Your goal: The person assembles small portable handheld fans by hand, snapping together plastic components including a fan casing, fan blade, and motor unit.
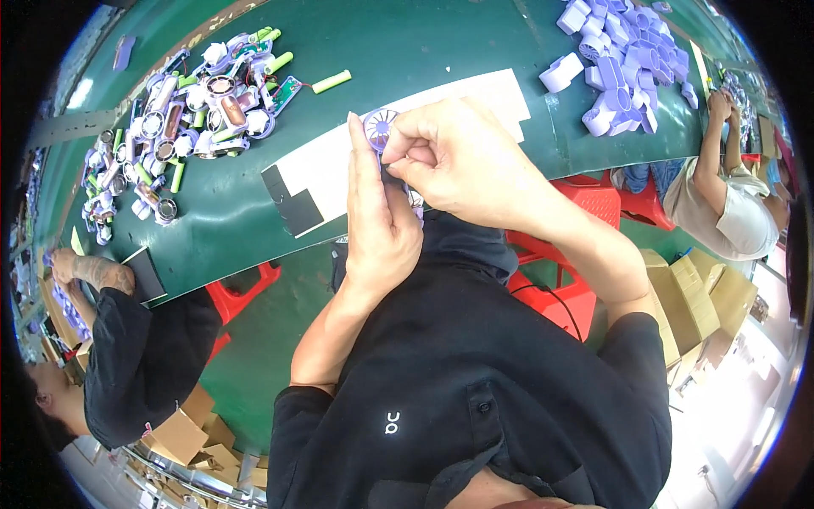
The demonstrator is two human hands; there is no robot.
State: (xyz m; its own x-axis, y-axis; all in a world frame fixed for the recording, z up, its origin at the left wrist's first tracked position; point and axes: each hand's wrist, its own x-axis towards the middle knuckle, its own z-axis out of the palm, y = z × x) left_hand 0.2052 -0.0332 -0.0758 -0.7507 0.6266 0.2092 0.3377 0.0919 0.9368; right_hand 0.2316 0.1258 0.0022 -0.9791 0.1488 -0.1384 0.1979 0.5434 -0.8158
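A small purple fan part [379, 124] with a round, slotted front sits upright between my hands, above the white sheet. My left hand [379, 225] holds it from the left, its fingers stretched along the side and the thumb near the lower part. From the right, my right hand [466, 161] bends over it, thumb and forefinger pinched against its edge. Whatever is between those fingertips is too small or hidden to make out. Most of the fan part's lower body is covered by my fingers.
A white sheet [483, 97] with black corner pieces [297, 212] lies on the green table [407, 42]. Opened fan assemblies [186, 110] with green cells are heaped left, purple housings [623, 72] right. People sit on both sides; red stools [564, 297] and cardboard boxes [678, 297] stand nearby.
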